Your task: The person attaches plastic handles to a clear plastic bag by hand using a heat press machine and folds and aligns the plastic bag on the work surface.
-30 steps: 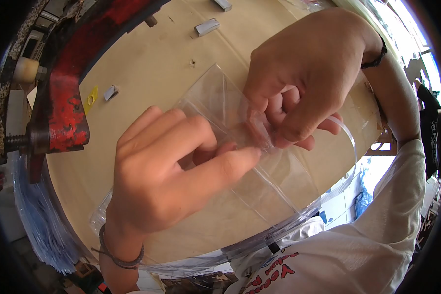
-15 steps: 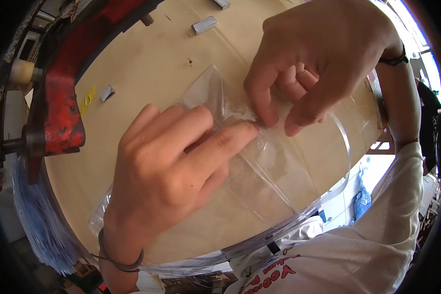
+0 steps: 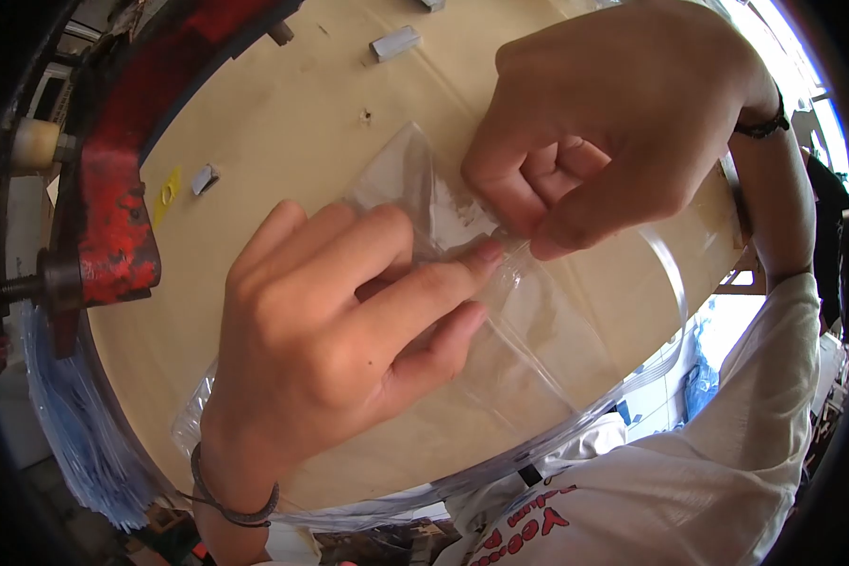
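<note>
A clear plastic sheet (image 3: 557, 325), folded and creased, lies across the tan tabletop, its pointed corner sticking up past my fingers. My right hand (image 3: 623, 141) is closed, with thumb and forefinger pinching a gathered fold of the plastic. Over the sheet's left part rests my left hand (image 3: 335, 311), its fingers bent and the index fingertip pressed at the same fold, touching close to the right hand's pinch. Its thumb is apart from the index finger, lower down. What lies under the left palm is hidden.
A red metal frame (image 3: 118, 226) with a bolt stands at the left edge. Small grey metal pieces (image 3: 394, 43) and a yellow tag (image 3: 167, 193) lie on the tabletop (image 3: 283, 123). A bundle of plastic strips (image 3: 80, 424) hangs at the left.
My right thumb and forefinger have closed together on the plastic fold. My left thumb has moved outward from beneath the index finger, whose tip has shifted slightly.
</note>
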The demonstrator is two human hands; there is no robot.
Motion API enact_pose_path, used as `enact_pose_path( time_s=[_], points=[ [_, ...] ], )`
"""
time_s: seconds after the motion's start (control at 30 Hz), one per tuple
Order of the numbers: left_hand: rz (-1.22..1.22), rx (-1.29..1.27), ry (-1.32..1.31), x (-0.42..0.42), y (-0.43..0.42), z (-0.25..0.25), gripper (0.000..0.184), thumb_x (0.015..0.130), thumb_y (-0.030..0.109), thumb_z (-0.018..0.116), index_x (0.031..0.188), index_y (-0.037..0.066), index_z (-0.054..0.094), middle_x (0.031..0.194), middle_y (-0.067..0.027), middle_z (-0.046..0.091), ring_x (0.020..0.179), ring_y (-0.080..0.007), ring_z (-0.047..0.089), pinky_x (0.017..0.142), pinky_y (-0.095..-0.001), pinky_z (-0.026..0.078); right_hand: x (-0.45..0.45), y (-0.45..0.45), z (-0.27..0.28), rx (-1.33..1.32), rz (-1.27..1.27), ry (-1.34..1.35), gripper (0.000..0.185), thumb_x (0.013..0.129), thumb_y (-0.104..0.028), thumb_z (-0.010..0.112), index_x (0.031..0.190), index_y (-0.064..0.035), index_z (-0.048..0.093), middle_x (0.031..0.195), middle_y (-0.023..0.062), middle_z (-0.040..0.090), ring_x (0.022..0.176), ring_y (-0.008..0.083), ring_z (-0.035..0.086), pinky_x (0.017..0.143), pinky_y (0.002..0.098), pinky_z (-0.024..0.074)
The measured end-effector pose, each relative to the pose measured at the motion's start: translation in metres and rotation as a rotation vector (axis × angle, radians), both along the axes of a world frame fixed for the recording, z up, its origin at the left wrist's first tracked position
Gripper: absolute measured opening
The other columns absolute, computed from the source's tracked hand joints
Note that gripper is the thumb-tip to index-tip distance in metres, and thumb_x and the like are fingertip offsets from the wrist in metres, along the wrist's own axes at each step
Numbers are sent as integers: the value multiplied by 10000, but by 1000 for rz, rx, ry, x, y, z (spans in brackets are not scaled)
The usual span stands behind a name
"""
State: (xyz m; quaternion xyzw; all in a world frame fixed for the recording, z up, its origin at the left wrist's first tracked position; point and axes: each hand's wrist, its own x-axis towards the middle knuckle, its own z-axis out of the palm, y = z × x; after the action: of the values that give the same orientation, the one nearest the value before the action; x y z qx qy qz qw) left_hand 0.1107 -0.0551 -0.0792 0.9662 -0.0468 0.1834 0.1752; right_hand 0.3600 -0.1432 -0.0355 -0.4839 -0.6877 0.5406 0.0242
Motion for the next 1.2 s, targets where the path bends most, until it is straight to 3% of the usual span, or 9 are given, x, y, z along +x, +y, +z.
enact_pose_path(
  time_s=[0.8,0.93,1.07,1.2],
  points=[
    [10,17,11,0,1,3,390,641,138,816,1031,121,821,679,-4,491,589,-182,450,587,-339,335,-6,-3,4,-28,11,-15,226,1000,-190,606,1055,29,612,807,100,738,551,151,666,544,263,514],
    [27,10,28,1,-3,6,387,648,85,808,1033,108,820,683,-18,496,602,-196,477,585,-343,368,-10,-1,10,-37,25,-25,228,1000,-193,605,1051,30,612,806,99,738,548,150,664,545,262,511],
    [125,-18,16,3,3,5,340,713,-24,783,1040,66,810,698,-36,505,601,-159,484,555,-298,388,-13,11,19,-49,38,-14,230,1001,-195,605,1048,30,611,805,98,738,546,150,661,545,262,509],
    [220,-35,49,2,11,7,272,813,-63,749,1069,20,792,724,-27,500,602,-93,441,536,-248,358,-1,20,2,-43,34,170,317,1021,-253,615,985,62,616,842,111,746,591,161,686,566,289,542]
  ],
)
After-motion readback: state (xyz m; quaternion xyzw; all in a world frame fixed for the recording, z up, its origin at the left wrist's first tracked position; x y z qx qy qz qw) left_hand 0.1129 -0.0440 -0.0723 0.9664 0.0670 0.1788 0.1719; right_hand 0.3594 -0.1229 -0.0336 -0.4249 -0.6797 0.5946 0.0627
